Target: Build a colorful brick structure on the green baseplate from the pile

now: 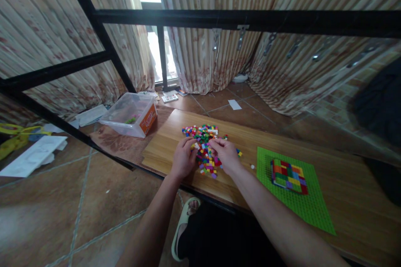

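A loose pile of small colored toy bricks [208,160] lies on the wooden table. At its left edge is my left hand [184,158], fingers curled and closed, with a white brick [196,146] by the fingertips; whether it is gripped is unclear. My right hand [226,154] reaches over the pile's right side, thumb and fingers pinched together. Some pink shows at those fingertips, too small to make out. Farther right, a green baseplate [316,200] bears a block of multicolored bricks [290,176] built up in layers.
A clear plastic bin [125,112] with an orange label stands beyond the table's left end. A small white piece [252,167] lies between pile and baseplate. A black metal frame [219,18] crosses above the table's far side, before striped curtains [194,58].
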Demonstrator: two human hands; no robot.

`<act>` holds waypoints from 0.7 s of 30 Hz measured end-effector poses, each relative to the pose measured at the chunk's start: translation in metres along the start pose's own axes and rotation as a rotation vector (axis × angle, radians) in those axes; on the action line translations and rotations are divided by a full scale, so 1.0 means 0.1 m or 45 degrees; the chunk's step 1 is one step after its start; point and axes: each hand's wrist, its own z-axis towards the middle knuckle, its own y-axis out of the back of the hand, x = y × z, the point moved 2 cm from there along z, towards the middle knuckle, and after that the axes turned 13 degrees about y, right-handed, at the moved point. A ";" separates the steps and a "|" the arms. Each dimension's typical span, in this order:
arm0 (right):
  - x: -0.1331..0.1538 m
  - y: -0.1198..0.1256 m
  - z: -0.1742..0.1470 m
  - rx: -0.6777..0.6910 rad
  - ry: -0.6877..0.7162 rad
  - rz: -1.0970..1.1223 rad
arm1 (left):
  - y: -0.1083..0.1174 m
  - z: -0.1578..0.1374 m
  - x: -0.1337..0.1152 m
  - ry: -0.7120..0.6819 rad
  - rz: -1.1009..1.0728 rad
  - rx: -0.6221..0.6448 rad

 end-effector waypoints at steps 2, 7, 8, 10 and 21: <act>0.01 -0.01 -0.02 0.017 0.012 0.004 | 0.01 -0.03 -0.08 0.053 -0.134 0.011; 0.05 -0.06 -0.12 0.076 -0.081 0.156 | -0.09 -0.13 -0.27 0.355 -0.709 0.234; 0.06 -0.06 -0.14 0.086 -0.107 0.204 | -0.10 -0.14 -0.28 0.427 -0.829 0.265; 0.08 -0.07 -0.15 0.103 -0.164 0.311 | -0.13 -0.16 -0.30 0.582 -1.046 0.317; 0.13 -0.05 -0.14 0.237 -0.248 0.320 | -0.12 -0.15 -0.39 0.630 -1.049 0.312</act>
